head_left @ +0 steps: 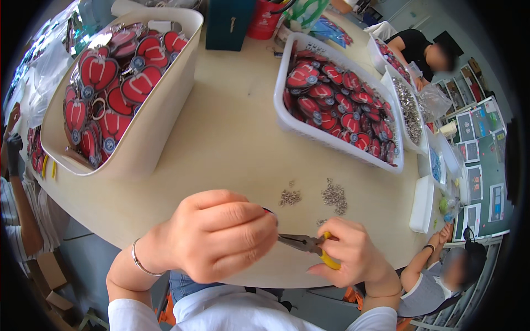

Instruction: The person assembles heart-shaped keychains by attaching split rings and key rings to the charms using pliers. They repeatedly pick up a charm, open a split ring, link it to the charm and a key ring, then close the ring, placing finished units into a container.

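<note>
My left hand (223,237) is closed, fingers curled round a red keychain charm (269,211) of which only a small red, dark-edged bit shows. In my right hand (353,251) are needle-nose pliers (301,241) with yellow handles. Their jaws point left and reach the fingertips of my left hand; what the tips touch is hidden. Just beyond my hands, small metal findings lie on the table in a pile (334,197) and a smaller heap (289,197).
A deep cream bin (171,105) at left and a white basket (337,144) at right hold many red charms. A dark green box (227,25) and red container (262,22) stand at the back. White trays (422,204) line the right side, where two people sit.
</note>
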{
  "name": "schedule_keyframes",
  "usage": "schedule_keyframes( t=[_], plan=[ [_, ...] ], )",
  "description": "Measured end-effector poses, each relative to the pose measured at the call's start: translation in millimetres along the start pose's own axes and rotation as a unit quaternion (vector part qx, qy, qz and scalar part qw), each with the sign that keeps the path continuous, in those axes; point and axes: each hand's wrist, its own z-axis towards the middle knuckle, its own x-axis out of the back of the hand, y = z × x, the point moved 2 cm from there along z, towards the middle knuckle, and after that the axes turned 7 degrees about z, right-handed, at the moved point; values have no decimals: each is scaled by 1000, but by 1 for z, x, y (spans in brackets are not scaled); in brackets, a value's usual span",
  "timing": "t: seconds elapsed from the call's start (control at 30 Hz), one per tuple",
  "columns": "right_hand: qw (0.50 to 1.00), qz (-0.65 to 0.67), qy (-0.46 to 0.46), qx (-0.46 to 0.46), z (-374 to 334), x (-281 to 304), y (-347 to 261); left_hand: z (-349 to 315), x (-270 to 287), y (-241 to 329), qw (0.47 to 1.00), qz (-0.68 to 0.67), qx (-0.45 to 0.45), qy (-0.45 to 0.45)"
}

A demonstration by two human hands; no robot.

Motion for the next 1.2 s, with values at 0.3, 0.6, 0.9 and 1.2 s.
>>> schedule_keyframes(
  t=[0.3,0.6,0.9,1.2],
  plan=[
    [918,-140,352,-120,30,55,83,37,94,-17,918,324,189,133],
    [936,-184,226,-199,111,55,131,42,126,-125,798,514,282,-141],
    [906,-231,300,-187,104,50,128,50,82,-71,914,337,226,-31],
    [844,-226,469,-132,72,46,133,17,-18,-26,965,-2,243,-98]
  ],
)
